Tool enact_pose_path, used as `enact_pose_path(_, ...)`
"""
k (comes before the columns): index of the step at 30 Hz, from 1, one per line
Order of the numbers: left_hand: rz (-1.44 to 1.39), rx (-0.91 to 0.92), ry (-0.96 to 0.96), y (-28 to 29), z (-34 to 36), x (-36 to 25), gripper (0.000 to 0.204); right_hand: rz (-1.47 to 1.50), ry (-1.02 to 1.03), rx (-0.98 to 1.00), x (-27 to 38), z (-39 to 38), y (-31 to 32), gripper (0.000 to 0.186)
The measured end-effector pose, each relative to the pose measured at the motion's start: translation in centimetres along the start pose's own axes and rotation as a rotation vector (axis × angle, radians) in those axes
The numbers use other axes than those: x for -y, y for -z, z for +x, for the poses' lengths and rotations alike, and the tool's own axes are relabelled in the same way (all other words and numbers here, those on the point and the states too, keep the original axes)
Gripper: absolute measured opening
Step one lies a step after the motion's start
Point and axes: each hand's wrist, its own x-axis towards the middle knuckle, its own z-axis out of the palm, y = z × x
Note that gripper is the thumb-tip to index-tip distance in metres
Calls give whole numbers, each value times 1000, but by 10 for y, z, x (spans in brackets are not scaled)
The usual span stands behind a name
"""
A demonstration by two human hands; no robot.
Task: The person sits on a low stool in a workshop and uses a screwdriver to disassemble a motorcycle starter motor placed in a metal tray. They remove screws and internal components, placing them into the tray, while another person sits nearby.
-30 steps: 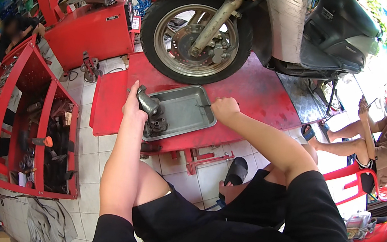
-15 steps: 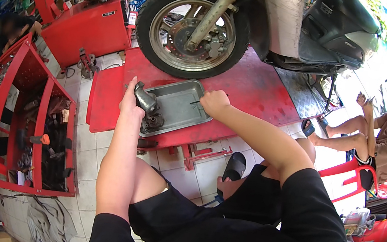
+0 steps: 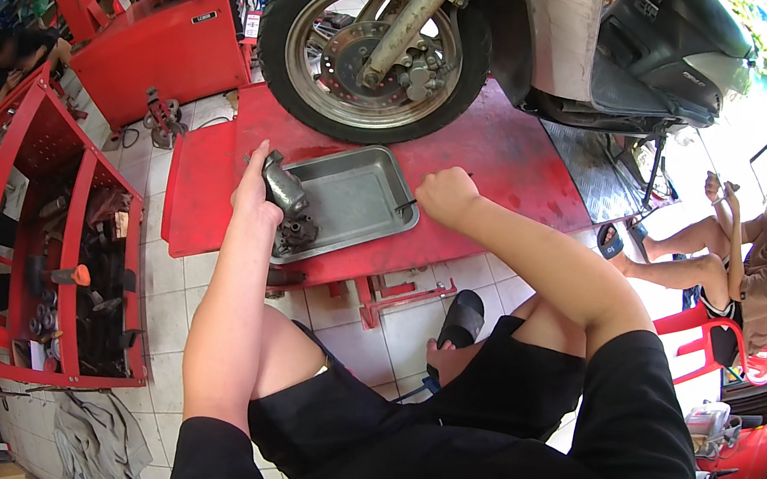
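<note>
Left hand (image 3: pixel 257 197) grips a shiny, curved metal part (image 3: pixel 285 190) at the tray (image 3: pixel 349 202)'s left end — right hand (image 3: pixel 447 197) clenched round a thin tool (image 3: pixel 406 205) by its right rim; labelled red cabinet (image 3: pixel 154 55) beyond.

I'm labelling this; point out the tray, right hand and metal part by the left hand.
Tray (image 3: pixel 350 196), head view: bare floor.
Right hand (image 3: pixel 446 196), head view: its back.
Metal part (image 3: pixel 286 189), head view: rounded upper body.
</note>
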Motion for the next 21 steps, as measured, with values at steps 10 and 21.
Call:
enact_pose_path(10,21,-12,-14,-7,-8,4,30,109,-59,10,-21,-4,24,17)
enact_pose_path(21,-372,336,63,-16,-31,5,49,1021,-99,-225,-34,-31,22,28)
